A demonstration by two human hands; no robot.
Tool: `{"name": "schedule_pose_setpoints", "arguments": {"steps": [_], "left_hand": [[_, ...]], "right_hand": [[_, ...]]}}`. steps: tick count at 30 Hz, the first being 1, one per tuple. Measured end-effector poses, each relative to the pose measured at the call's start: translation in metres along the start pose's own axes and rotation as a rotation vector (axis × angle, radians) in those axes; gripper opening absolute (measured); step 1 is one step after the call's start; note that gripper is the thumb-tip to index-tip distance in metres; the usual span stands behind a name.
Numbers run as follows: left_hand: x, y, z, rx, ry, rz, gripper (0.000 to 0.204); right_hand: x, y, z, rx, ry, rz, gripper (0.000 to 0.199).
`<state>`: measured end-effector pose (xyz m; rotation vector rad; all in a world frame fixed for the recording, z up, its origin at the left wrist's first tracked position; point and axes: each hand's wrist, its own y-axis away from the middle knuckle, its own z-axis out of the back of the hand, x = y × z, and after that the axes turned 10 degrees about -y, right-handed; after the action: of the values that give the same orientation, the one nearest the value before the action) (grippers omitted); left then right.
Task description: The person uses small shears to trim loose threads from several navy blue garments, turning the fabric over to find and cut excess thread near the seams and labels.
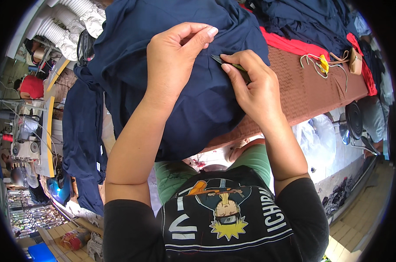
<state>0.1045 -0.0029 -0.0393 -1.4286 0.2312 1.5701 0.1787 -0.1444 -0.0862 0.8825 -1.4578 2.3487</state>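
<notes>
A large piece of navy blue fabric lies bunched in front of me and hangs over the near table edge. Above it, my left hand is closed in a pinch, thumb against forefinger; what sits between the fingertips is too small to make out. My right hand grips small thread snips, their pointed metal blades aimed left toward the cloth just below my left fingertips. Part of the snips' greenish handle shows under the right fingers; the palm hides the remainder.
The table has a brown textured cover. Red cloth, more navy fabric and a yellow item with cords lie on the right. At left are a sewing machine and hanging navy cloth. A clear plastic bag lies at lower right.
</notes>
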Motion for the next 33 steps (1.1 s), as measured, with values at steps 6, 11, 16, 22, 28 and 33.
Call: {"name": "schedule_pose_setpoints", "arguments": {"steps": [6, 11, 16, 22, 28, 33], "left_hand": [[-0.003, 0.000, 0.000, 0.004, -0.007, 0.018, 0.019], [0.003, -0.003, 0.001, -0.003, -0.021, -0.021, 0.022], [0.001, -0.008, 0.003, -0.057, 0.121, 0.072, 0.024], [0.002, -0.009, 0.007, -0.005, 0.111, 0.104, 0.028], [0.004, -0.008, 0.014, 0.019, 0.129, 0.064, 0.028], [-0.054, 0.008, 0.096, 0.889, -0.038, -0.507, 0.053]], "right_hand": [[0.005, -0.002, -0.006, 0.002, 0.002, -0.015, 0.011], [0.006, -0.004, -0.011, -0.003, -0.018, 0.002, 0.011], [0.001, 0.000, -0.006, -0.034, -0.044, 0.016, 0.010], [-0.004, 0.001, -0.006, -0.083, -0.079, -0.001, 0.010], [0.000, -0.006, -0.018, -0.085, -0.072, 0.061, 0.011], [-0.005, -0.016, 0.013, -0.135, -0.019, 0.018, 0.011]]}}
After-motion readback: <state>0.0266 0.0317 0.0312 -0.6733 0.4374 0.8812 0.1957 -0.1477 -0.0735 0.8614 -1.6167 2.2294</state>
